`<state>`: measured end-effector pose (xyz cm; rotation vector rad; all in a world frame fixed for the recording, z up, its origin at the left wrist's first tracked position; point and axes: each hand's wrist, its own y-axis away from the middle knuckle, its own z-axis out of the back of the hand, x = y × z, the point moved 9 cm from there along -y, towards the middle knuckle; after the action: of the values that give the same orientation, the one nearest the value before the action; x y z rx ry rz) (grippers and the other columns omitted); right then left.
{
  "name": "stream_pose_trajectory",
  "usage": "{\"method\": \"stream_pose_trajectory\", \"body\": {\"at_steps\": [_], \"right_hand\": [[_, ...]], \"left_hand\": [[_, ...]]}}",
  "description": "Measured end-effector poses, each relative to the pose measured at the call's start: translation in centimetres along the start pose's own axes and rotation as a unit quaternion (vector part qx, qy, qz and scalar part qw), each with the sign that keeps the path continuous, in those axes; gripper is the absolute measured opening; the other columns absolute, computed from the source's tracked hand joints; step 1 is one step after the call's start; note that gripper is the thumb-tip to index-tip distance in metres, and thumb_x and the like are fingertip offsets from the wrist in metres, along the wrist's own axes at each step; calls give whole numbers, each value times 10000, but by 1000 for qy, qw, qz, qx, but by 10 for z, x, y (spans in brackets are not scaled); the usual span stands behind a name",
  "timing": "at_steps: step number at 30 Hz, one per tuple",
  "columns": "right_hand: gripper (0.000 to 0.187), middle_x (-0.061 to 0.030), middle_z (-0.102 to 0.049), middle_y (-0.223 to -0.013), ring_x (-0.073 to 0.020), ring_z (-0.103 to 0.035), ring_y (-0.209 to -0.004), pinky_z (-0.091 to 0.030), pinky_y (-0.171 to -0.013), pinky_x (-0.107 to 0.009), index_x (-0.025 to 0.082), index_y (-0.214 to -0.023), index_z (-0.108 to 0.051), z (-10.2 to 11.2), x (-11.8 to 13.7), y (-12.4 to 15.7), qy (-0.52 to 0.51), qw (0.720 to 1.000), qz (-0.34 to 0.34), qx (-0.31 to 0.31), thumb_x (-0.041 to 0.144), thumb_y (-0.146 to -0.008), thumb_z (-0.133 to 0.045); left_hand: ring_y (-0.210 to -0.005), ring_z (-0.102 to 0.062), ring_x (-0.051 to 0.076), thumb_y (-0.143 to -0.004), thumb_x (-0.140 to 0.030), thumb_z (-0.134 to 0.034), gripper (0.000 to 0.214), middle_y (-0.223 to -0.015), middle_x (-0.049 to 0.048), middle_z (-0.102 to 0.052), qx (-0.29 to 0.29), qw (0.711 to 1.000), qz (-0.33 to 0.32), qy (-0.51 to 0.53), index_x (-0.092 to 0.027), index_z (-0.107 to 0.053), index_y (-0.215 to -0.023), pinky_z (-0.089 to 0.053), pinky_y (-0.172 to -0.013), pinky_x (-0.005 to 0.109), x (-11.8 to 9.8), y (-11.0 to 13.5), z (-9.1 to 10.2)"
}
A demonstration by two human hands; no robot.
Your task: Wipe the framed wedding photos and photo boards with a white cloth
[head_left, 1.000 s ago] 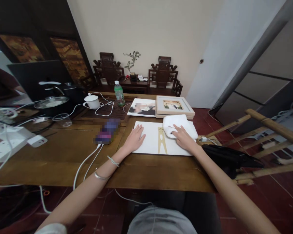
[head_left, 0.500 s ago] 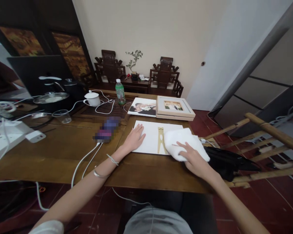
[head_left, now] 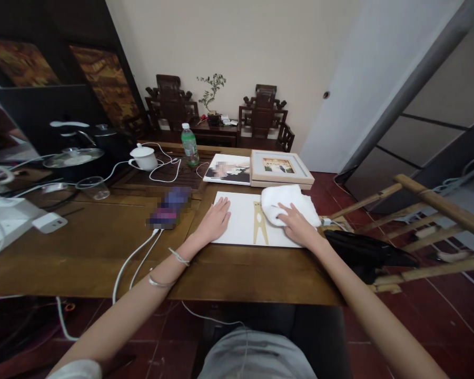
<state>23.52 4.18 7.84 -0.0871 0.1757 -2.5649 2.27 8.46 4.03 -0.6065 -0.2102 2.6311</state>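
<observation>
A white flat panel (head_left: 240,226) with a tan stand piece (head_left: 259,227) lies on the wooden table (head_left: 102,252) in front of me. My left hand (head_left: 212,222) rests flat on the panel's left edge, fingers stretched out. My right hand (head_left: 296,225) presses a folded white cloth (head_left: 288,202) onto the panel's far right part, fingers spread over the cloth.
Behind the panel lie a framed photo (head_left: 279,167) and a loose photo print (head_left: 228,170). A phone (head_left: 169,208) on white cables sits to the left, with a green bottle (head_left: 190,145), white teapot (head_left: 143,157), pots and a power strip (head_left: 3,223). A black bag (head_left: 363,252) and bamboo rack (head_left: 438,210) stand right.
My right hand pulled the cloth toward the near right corner of the panel, then pushed it back up to the far right. The left hand stayed in place.
</observation>
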Motion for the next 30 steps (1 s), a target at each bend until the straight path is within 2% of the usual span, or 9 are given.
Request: {"method": "stream_pose_trajectory", "body": {"at_steps": [6,9,12,15,20,23,26,28,30], "right_hand": [[478,-98,-451,-1468,-248,-273,-1428,-215,-1167,-570,174,-892,-631,15,51,78,-63,997,52,-13,-97,-598,-370],[460,-104,-464,-1457,-252,-287,-1422,-223,-1163,-572,173,-857,-627,19,62,94,-66,996,60,9,-91,-587,-364],[461,-156,-490,-1424,-259,-341,-1397,-270,-1144,-555,157,-917,-634,19,53,83,-59,997,39,26,-67,-610,-372],[473,-192,-489,-1413,-260,-335,-1399,-308,-1120,-539,144,-1019,-622,14,28,51,-43,999,0,29,-35,-647,-390],[527,-171,-562,-1343,-253,-331,-1402,-257,-1136,-534,143,-1140,-587,2,-11,-15,-23,999,-16,17,-33,-685,-390],[541,-160,-579,-1326,-266,-320,-1407,-237,-1137,-551,132,-1162,-582,-3,-24,-41,-14,1000,-14,9,-48,-691,-386],[516,-207,-529,-1369,-282,-304,-1412,-217,-1145,-548,87,-1161,-586,-6,-26,-45,0,1000,-20,6,-50,-706,-384],[494,-248,-487,-1393,-293,-296,-1414,-202,-1152,-546,58,-1152,-589,-5,-19,-34,2,1000,-19,1,-45,-712,-390],[477,-253,-459,-1416,-304,-285,-1417,-194,-1154,-559,61,-1116,-602,-3,-5,-12,-1,1000,-10,-1,-44,-696,-402]], "left_hand": [[-1441,-244,277,-959,-287,-283,518,-1528,166,-326,1,1000,5,-8,-55,-397,-1408,-258,-1154,485,-2,0,1],[-1441,-244,278,-956,-278,-287,517,-1528,166,-327,3,1000,6,-10,-51,-397,-1407,-257,-1155,487,-3,0,1],[-1439,-251,275,-953,-269,-300,504,-1526,167,-332,2,1000,10,-8,-65,-404,-1402,-258,-1155,485,-2,0,2],[-1437,-258,275,-953,-271,-303,501,-1523,170,-335,1,1000,7,-4,-70,-408,-1399,-258,-1154,492,-2,0,2],[-1440,-249,270,-953,-287,-305,514,-1521,179,-335,0,1000,-5,8,-54,-404,-1399,-250,-1157,483,1,-1,2],[-1439,-254,258,-954,-295,-317,496,-1519,164,-347,-8,1000,-3,18,-93,-416,-1396,-249,-1157,478,4,-4,3],[-1443,-242,255,-952,-289,-324,488,-1519,156,-350,-10,1000,8,24,-105,-422,-1393,-235,-1162,473,6,-7,1],[-1446,-234,255,-952,-285,-322,490,-1520,157,-347,-11,1000,12,24,-98,-422,-1394,-231,-1165,470,7,-8,0],[-1446,-234,255,-955,-287,-317,492,-1521,162,-343,-13,1000,11,22,-90,-421,-1394,-234,-1164,469,6,-8,0]]}}
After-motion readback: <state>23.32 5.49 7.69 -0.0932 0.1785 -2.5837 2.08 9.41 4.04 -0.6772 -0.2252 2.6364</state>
